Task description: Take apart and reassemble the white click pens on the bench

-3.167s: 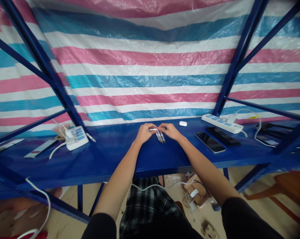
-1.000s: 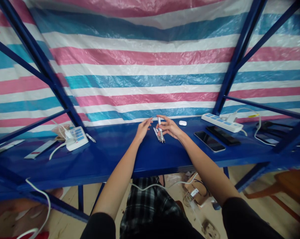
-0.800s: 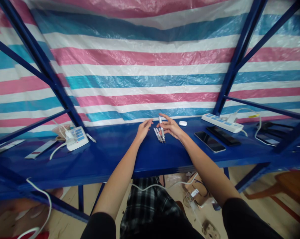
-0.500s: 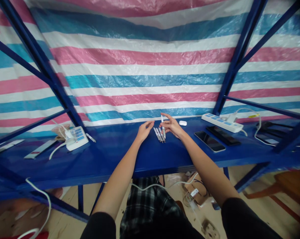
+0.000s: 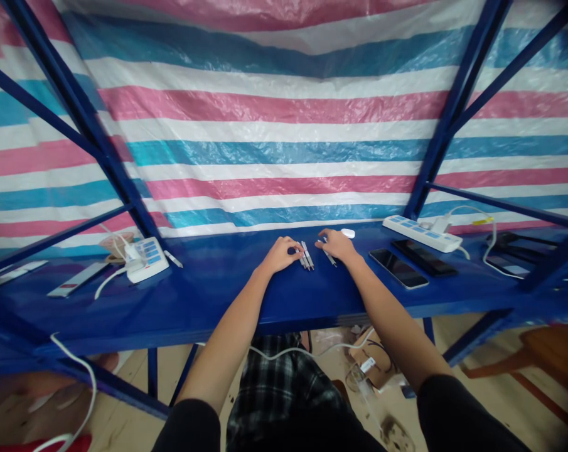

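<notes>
Several slim grey-and-white pens (image 5: 307,256) lie side by side on the blue table (image 5: 227,282). My left hand (image 5: 282,254) is at their left edge, thumb and forefinger curled round toward the leftmost pen and touching it. To the right, one separate pen (image 5: 331,258) lies on the tabletop under the fingers of my right hand (image 5: 337,245). Those fingers are bent over its upper end, which they partly hide. A small white case (image 5: 348,233) is just behind my right hand.
Two dark phones (image 5: 398,268) and a white power strip (image 5: 422,233) are on the right. Another power strip (image 5: 147,259), a loose pen (image 5: 173,258) and a flat pale box (image 5: 78,280) are on the left. Blue frame posts flank the table.
My right hand has lowered the pen it held upright and moved it right, onto the table. My left hand has moved right, from beside the row of pens to touching it.
</notes>
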